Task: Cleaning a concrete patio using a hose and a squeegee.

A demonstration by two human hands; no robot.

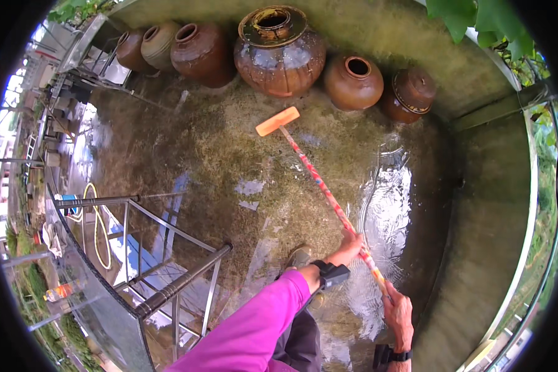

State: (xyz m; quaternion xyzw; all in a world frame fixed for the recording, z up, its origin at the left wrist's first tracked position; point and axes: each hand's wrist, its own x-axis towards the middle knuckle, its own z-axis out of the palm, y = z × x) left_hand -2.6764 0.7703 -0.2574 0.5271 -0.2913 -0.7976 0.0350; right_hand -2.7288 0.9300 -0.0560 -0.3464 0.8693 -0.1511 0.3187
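Both hands grip the red-patterned pole [323, 186] of a long-handled floor-cleaning tool. Its flat orange head [277, 121] rests on the wet, stained concrete floor [204, 153], just in front of the large jar; whether bristles or a blade sit underneath is hidden. Partway down the pole is my left hand [350, 247], below a magenta sleeve, with a dark device strapped at the wrist. My right hand [398, 308] closes around the pole's near end, and a black band circles that wrist. Beside the pole, rippled water [386, 200] reflects bright light.
Along the far wall [372, 28] stand several glazed earthenware jars, among them a large one [279, 65] and a lidded one [409, 95]. To the left are a metal-tube frame [186, 274] and a looped yellow hose [103, 232]. A concrete wall [493, 186] bounds the right.
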